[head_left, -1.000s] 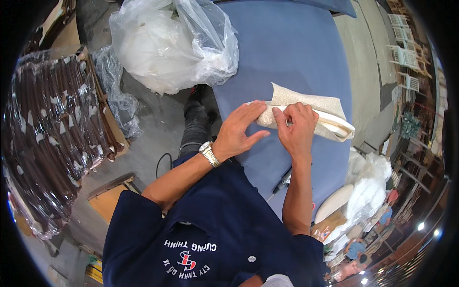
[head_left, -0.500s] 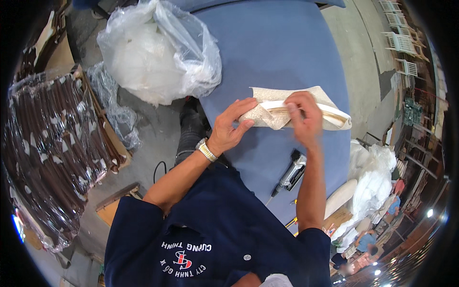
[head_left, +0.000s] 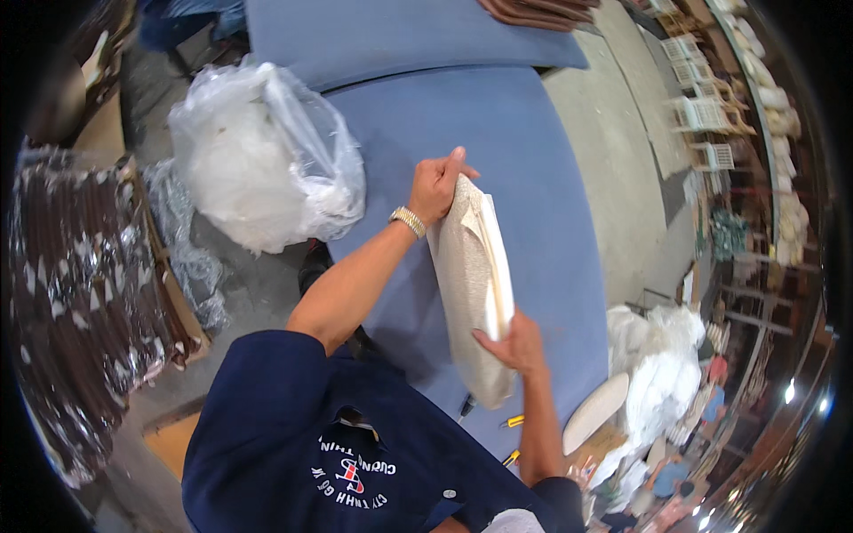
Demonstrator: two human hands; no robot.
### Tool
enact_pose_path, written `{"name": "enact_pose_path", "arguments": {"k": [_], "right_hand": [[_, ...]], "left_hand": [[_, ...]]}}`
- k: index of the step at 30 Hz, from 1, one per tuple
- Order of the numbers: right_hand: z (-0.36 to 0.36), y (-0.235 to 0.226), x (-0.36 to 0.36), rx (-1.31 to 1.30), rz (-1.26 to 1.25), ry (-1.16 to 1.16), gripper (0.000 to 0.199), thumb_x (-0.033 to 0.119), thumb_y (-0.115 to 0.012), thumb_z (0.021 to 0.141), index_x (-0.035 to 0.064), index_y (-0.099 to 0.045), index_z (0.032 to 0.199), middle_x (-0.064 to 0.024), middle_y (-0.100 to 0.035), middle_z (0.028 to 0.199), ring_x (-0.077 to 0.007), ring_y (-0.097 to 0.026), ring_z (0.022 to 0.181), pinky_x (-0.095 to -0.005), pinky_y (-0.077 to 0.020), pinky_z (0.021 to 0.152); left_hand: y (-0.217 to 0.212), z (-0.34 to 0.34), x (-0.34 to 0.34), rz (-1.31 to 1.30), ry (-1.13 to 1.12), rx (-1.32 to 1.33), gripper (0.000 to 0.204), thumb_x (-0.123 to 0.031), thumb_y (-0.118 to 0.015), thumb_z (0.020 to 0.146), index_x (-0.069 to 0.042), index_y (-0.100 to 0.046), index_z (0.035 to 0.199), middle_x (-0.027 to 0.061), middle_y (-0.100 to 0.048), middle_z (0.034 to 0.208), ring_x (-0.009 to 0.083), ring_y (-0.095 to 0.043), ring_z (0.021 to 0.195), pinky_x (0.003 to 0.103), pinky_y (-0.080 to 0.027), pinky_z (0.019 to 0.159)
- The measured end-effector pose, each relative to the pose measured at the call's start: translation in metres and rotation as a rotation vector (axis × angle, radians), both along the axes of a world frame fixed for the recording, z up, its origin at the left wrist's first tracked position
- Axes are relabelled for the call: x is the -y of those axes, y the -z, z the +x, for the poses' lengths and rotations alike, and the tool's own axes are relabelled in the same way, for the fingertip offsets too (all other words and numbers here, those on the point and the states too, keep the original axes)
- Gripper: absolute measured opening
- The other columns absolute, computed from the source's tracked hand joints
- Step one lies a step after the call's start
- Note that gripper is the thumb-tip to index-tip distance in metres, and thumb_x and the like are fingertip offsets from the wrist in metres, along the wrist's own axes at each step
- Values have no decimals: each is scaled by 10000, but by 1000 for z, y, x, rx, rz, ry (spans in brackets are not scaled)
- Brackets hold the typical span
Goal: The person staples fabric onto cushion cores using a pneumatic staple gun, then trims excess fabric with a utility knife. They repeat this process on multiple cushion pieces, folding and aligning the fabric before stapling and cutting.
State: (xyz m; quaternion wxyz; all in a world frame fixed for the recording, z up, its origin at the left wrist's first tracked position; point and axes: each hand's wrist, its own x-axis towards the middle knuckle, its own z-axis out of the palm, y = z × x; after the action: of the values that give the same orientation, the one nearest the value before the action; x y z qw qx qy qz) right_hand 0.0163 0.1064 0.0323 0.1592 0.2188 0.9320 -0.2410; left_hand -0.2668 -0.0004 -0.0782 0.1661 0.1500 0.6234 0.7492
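Both of my hands hold a beige fabric-covered seat pad (head_left: 466, 275), tilted on its edge over a blue table (head_left: 555, 178). White padding and a strip of wood-coloured board show along its right side, where the fabric is not closed over. My left hand (head_left: 435, 188) grips the far upper end, its fingers partly hidden behind the pad. Lower on the right side, my right hand (head_left: 518, 345) clasps the pad with the thumb on the fabric. A dark piece of a tool (head_left: 467, 407) shows just below the pad; the remainder is hidden.
Two yellow-handled cutters (head_left: 513, 421) lie near my right forearm. A clear plastic bag of white stuffing (head_left: 258, 169) stands left of the table. Farther left are wrapped brown pieces (head_left: 98, 275). A beige oval pad (head_left: 595, 414) and white plastic bags (head_left: 657, 360) sit at right.
The seat pad has been turned from lying crosswise to standing lengthwise and tilted. My left hand has moved to its far end, my right hand down its side. The silver tool is now mostly covered.
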Motion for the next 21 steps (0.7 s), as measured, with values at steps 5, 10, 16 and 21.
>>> {"name": "enact_pose_path", "arguments": {"k": [5, 10, 16, 21], "right_hand": [[0, -22, 86, -252, 70, 394, 590, 326, -805, 793, 11, -614, 1254, -236, -715, 1062, -453, -691, 966, -503, -550, 843], [-38, -6, 91, -101, 16, 642, 645, 443, -759, 833, -57, -582, 1201, -285, -687, 1031, -455, -690, 990, -526, -541, 855], [-45, 10, 92, -225, -208, 551, 632, 486, -723, 908, 1, -579, 1286, -220, -690, 1049, -400, -709, 988, -503, -549, 811], [-94, 8, -22, -609, -314, 537, 289, 223, -701, 954, 60, -700, 1193, -151, -703, 1216, -296, -714, 959, -414, -565, 817]], "left_hand": [[-45, -6, -82, 154, 279, -5, 727, -555, -413, 1084, 38, -794, 908, 105, -729, 715, 177, -667, 662, 323, -537, 689], [-39, 7, -105, -95, 390, 90, 683, -555, -495, 1050, 40, -609, 1366, 210, -680, 1240, 257, -629, 1193, 380, -455, 1067], [-32, 34, -48, -267, 324, -322, 963, -410, -758, 923, 57, -257, 1599, 247, -433, 1573, 341, -399, 1489, 414, -301, 1231], [-44, 19, -35, -350, 261, -266, 661, -263, -675, 961, 66, -448, 1488, 233, -544, 1499, 307, -649, 1142, 390, -504, 980]]}}
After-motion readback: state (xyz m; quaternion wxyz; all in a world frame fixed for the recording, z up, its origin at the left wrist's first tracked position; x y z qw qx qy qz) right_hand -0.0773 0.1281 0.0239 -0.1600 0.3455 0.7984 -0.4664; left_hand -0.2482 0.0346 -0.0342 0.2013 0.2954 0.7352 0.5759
